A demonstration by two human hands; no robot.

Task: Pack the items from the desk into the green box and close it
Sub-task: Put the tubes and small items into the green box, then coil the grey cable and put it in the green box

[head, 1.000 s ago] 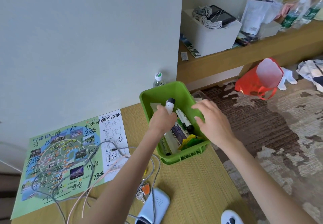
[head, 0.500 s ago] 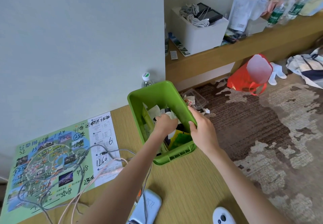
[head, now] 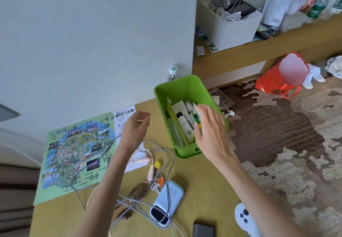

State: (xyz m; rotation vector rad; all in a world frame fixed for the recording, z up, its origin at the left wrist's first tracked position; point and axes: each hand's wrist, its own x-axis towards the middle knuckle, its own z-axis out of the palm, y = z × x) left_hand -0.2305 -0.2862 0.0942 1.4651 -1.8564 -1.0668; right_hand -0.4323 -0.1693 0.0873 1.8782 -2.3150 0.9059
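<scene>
Bright green plastic box (head: 183, 86) with a white tube capped in black (head: 185, 123) inside, on a yellow-tan wood-grain desk (head: 203, 181). Beside it lies a green-and-blue printed paper map (head: 74, 153) scribbled over in black handwriting, plus a grey cable (head: 173, 160), a pink cable (head: 151, 170), a small yellow charm (head: 157, 163), an orange key tag (head: 160, 181) and a pale blue oblong case with a black window (head: 170, 198). Floor: brown carpet with beige blotchy pattern (head: 277, 135), red plastic bag (head: 268, 81) on it.

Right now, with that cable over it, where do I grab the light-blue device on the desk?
Pinch the light-blue device across its long edges near the middle, from above: it lies flat and is narrowest that way. The grey cable runs along its top and the keys sit at its far corner, so lift slowly.
</scene>
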